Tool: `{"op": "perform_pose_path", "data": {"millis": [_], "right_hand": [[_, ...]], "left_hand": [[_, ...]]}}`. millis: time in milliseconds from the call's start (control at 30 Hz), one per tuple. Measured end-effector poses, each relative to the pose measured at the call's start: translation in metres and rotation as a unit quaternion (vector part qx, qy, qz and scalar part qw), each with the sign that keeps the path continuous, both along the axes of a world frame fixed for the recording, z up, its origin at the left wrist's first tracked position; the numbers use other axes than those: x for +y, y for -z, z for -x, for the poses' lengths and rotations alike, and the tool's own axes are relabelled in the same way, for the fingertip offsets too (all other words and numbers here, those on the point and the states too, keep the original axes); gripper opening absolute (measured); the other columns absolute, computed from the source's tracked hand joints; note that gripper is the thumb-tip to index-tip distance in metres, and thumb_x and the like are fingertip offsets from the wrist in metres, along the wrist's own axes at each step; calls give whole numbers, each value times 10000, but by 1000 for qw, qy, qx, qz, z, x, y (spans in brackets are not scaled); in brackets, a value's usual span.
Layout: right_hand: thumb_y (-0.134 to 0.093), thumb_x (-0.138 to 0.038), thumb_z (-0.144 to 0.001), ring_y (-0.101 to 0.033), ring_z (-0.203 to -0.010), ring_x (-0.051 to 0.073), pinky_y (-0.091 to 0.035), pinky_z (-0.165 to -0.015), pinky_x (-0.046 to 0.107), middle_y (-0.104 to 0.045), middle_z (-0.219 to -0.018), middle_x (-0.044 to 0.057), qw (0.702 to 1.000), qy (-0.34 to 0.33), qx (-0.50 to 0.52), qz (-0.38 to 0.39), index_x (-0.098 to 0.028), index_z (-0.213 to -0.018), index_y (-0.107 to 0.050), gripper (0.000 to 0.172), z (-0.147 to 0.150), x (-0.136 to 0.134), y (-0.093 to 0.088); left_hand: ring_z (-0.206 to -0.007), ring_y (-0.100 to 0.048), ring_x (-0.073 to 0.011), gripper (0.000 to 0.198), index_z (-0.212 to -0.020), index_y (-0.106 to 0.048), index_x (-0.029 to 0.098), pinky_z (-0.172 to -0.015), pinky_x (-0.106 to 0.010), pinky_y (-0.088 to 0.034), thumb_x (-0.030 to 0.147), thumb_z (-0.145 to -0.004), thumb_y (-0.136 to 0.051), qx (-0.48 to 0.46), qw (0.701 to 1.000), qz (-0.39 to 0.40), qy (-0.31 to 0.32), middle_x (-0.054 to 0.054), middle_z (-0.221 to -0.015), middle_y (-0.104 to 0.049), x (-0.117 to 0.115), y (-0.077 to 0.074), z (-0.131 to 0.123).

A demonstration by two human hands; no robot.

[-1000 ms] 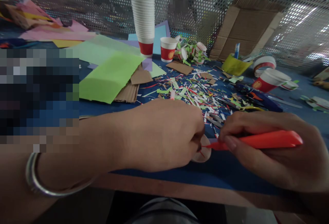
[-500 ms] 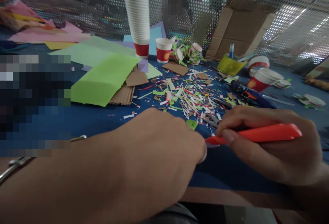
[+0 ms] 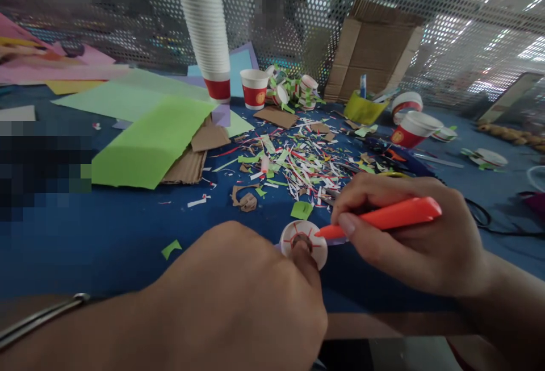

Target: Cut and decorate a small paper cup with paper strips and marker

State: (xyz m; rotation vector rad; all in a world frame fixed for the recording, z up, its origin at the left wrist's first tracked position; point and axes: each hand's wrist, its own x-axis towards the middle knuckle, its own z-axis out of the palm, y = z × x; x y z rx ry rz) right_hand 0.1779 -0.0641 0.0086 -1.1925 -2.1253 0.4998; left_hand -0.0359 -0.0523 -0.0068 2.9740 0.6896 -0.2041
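Observation:
My right hand [image 3: 409,234] is closed around a red felt-tip marker [image 3: 392,215], its tip at the edge of a small round paper cup bottom [image 3: 288,234]. Short red lines fan out across that white round face from a brown centre. My left hand [image 3: 251,291] reaches over from the left and grips the cup bottom, a fingertip pressed on its middle. Its other fingers are hidden beneath the hand. Bits of purple paper [image 3: 337,241] show at the sides of the cup bottom. Just beyond lies a green paper scrap [image 3: 301,209].
Paper clippings [image 3: 306,161] are strewn over the blue table [image 3: 140,217]. Behind them stand a tall stack of paper cups [image 3: 204,30], a single cup [image 3: 254,90] and a yellow container [image 3: 364,108]. Green sheets [image 3: 149,144] lie left; a tipped cup [image 3: 415,129] is at right.
My left hand has shifted down and left, so the lined cup bottom now shows. My right hand and the marker have moved left, and the view has turned slightly.

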Motion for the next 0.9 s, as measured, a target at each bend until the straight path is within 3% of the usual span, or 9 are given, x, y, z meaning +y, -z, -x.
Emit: {"op": "perform_pose_path", "data": {"millis": [100,200,367,433,600,700,800,900], "right_hand": [[-637,-138,-838,-524,-516,107,-411,-476,247,-626,-636,-32,1000,-1,2,10,-224,-726,-588,150,0,-1,0],[-622,-136,-848,-482,-495,86,-384,-458,224,-599,-604,-41,1000,-3,-5,17,-211,-712,-584,160,0,-2,3],[-598,-171,-892,-461,-484,63,-371,-457,196,-593,-587,-46,1000,-19,-16,-1,-191,-708,-595,186,1,1,7],[-591,-186,-909,-465,-491,59,-370,-464,192,-597,-598,-44,999,-26,-27,-9,-186,-716,-598,193,2,1,7],[-568,-206,-936,-436,-488,56,-348,-474,194,-552,-577,-51,995,-37,-83,-41,-180,-722,-583,217,5,1,3],[-574,-190,-920,-406,-488,56,-331,-479,200,-513,-571,-57,991,-41,-113,-60,-181,-704,-558,217,8,2,0],[-599,-186,-894,-377,-492,60,-312,-483,213,-477,-575,-64,988,-48,-132,-60,-189,-674,-515,235,13,4,-2],[-601,-196,-884,-372,-492,69,-288,-484,241,-457,-580,-64,984,-55,-157,-65,-200,-672,-483,242,17,7,-4]], "left_hand": [[-270,-411,-214,552,-1404,-631,81,-294,-327,-130,298,-898,-598,10,998,-36,57,-61,-415,-586,-3,5,-4],[-247,-370,-207,453,-1248,-732,54,-301,-379,-24,246,-852,-624,-73,983,-131,105,-35,-386,-553,-5,8,-3],[-295,-403,-206,172,-782,-800,210,-324,-409,-72,225,-620,-744,-169,965,-187,74,11,-415,-559,-9,6,1],[-304,-407,-197,155,-750,-790,231,-303,-400,-119,239,-601,-751,-187,960,-196,65,31,-413,-550,-10,6,1],[-300,-401,-189,312,-949,-826,157,-282,-375,-217,191,-673,-685,-194,951,-233,52,33,-399,-552,-11,6,-1],[-295,-385,-181,230,-874,-823,156,-292,-373,-247,167,-704,-669,-194,947,-252,46,35,-385,-533,-11,6,-3],[-289,-322,-162,102,-657,-767,220,-307,-381,-224,152,-675,-693,-206,950,-230,48,50,-362,-487,-12,6,-4],[-309,-296,-177,149,-545,-691,244,-332,-400,-178,164,-670,-696,-212,954,-209,37,31,-358,-478,-14,5,-5]]}}
